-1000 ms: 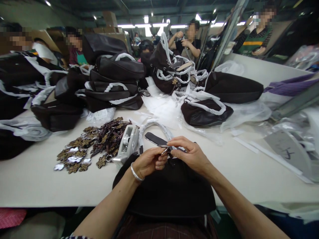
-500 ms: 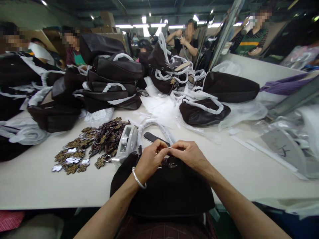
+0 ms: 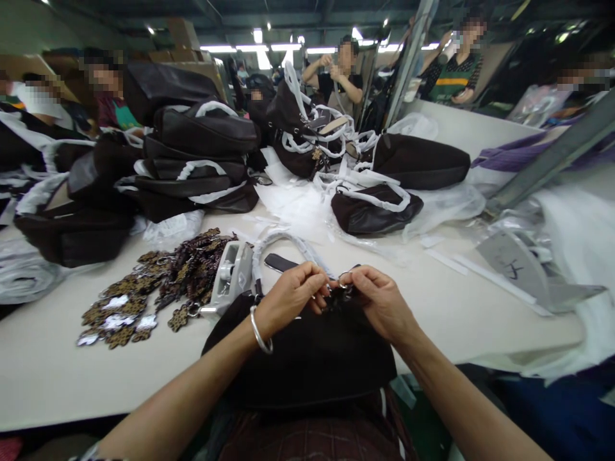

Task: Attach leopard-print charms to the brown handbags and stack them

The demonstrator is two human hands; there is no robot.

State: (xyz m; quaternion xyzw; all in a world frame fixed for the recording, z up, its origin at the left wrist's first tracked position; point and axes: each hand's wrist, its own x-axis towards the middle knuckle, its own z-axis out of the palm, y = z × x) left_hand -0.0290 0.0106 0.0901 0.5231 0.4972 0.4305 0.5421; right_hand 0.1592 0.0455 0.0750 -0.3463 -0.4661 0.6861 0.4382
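A dark bag (image 3: 307,365) lies at the table's front edge, its white-wrapped handle (image 3: 283,235) standing up behind my hands. Over its top, my right hand (image 3: 379,298) pinches a small metal ring (image 3: 344,279) between thumb and fingers. My left hand (image 3: 293,298), with a silver bangle at the wrist, has its fingers closed beside the ring; what it holds is too small to make out. Left of the bag stands a grey tape dispenser (image 3: 230,272), and beyond it lies a pile of flower-shaped charms (image 3: 129,294) with dark braided parts.
Stacked dark bags (image 3: 196,134) fill the table's back left. Another bag (image 3: 377,208) lies on plastic at the back right. A metal post (image 3: 542,163) and a grey marked sheet (image 3: 509,259) are at the right. Several people stand behind.
My hands have moved apart, and the ring now shows in my right fingers. The view has turned to the right, so the table's contents sit further left.
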